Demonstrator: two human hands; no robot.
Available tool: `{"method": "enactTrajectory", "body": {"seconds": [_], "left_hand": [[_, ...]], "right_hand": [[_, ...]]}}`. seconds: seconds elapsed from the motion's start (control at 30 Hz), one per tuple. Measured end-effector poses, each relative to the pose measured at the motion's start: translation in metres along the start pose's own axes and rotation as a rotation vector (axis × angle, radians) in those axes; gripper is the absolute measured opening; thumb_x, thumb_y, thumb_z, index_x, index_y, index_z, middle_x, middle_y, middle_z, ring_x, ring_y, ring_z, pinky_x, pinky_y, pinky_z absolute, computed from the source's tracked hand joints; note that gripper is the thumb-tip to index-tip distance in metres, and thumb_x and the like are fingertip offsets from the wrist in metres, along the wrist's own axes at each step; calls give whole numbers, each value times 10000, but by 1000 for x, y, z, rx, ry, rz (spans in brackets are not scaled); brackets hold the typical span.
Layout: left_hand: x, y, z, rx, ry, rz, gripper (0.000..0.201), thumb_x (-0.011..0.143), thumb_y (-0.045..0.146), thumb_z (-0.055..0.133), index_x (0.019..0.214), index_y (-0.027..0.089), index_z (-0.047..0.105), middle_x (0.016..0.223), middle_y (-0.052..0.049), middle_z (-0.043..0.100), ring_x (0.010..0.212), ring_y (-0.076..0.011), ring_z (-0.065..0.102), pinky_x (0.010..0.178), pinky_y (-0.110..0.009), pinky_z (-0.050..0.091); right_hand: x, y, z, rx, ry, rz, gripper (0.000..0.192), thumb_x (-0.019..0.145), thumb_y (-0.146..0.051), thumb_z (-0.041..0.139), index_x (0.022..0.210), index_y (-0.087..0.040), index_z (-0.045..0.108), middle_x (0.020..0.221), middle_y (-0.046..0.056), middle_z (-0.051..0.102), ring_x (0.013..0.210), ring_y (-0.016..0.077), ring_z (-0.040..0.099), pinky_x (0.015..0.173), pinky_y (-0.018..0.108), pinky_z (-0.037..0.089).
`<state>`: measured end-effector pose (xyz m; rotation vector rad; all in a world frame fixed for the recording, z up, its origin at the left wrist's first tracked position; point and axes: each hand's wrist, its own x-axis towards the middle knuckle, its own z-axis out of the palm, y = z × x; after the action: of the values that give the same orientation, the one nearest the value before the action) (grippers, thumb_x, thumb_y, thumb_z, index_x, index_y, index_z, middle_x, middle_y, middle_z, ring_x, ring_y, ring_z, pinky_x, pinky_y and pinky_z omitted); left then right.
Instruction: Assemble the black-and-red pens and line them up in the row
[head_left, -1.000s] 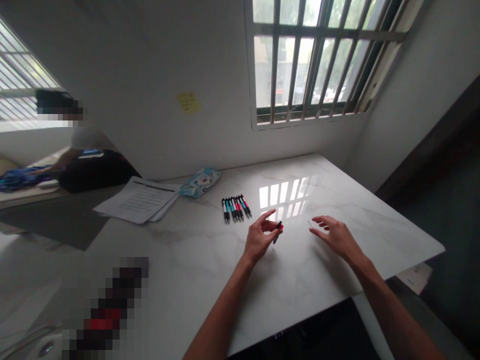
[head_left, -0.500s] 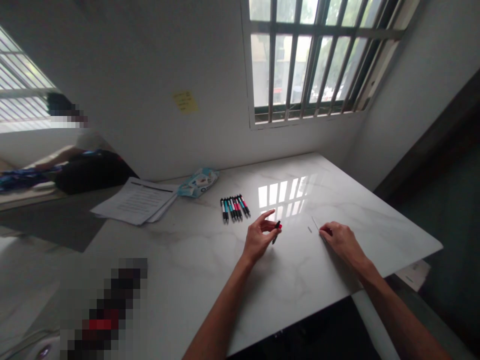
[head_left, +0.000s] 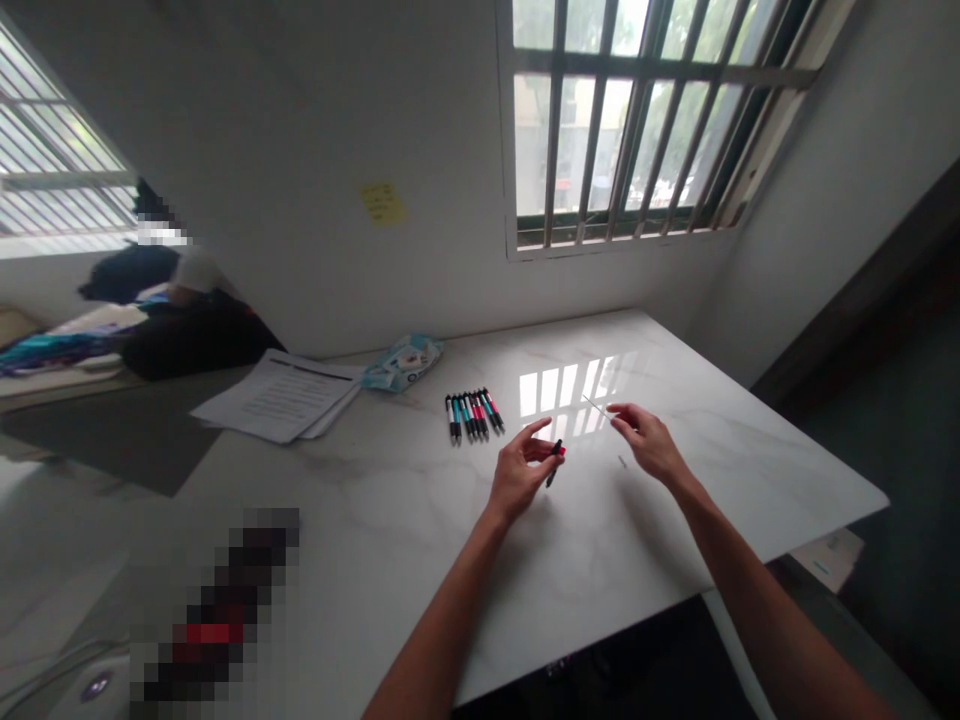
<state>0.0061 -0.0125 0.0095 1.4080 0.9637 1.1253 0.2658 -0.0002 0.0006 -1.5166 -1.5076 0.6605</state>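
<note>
On the white marble table (head_left: 420, 520), the left hand (head_left: 517, 478) pinches a red-and-black pen barrel (head_left: 556, 462), its long axis tilted toward one o'clock. At its two o'clock, the right hand (head_left: 646, 440) grips a thin ink refill (head_left: 598, 406), lifted, tip pointing ten o'clock.

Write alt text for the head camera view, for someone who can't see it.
Over a white marble table, a person's left hand holds a red and black pen barrel while the right hand pinches a thin pen refill raised off the table. A row of pens, papers and a wipes pack lie behind, beneath a barred window.
</note>
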Motion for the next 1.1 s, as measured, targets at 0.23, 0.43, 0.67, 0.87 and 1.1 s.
{"method": "enactTrajectory", "body": {"seconds": [0.23,0.43,0.67,0.87,1.1], "left_hand": [[0,0,0,3,-12,-1,658,773,215,855,1393,177,635,959,-71,805,905,-209,782,926,-361,622],[0,-1,-1,-15,-25,14,663,776,233,859,1395,180,627,957,-67,809,909,-215,786,934,-382,626],[1,-4,-1,-31,-21,14,665,775,252,867,1392,185,628,969,-74,807,918,-220,787,937,-393,631],[1,-4,-1,-59,8,-5,674,762,234,875,1391,185,636,962,-69,795,910,-213,782,947,-388,628],[2,-8,1,-143,-30,-77,702,754,282,883,1392,159,616,957,-83,792,896,-215,777,898,-371,631]], "right_hand": [[-17,-61,32,576,-92,-20,331,869,-500,778,980,-196,706,882,46,729,827,196,689,814,352,562],[-24,-65,45,496,-103,-47,290,867,-472,784,904,-201,686,881,42,728,846,208,708,828,349,577],[-28,-52,35,252,-217,-70,339,931,-523,673,1045,-227,792,1078,78,797,968,248,745,887,382,590],[-31,-5,-9,-250,-49,67,302,900,-466,665,987,-212,802,955,87,808,805,245,736,798,374,549],[-39,31,-9,-399,-101,58,178,862,-362,668,865,-229,785,852,76,792,795,260,720,768,376,507]]}}
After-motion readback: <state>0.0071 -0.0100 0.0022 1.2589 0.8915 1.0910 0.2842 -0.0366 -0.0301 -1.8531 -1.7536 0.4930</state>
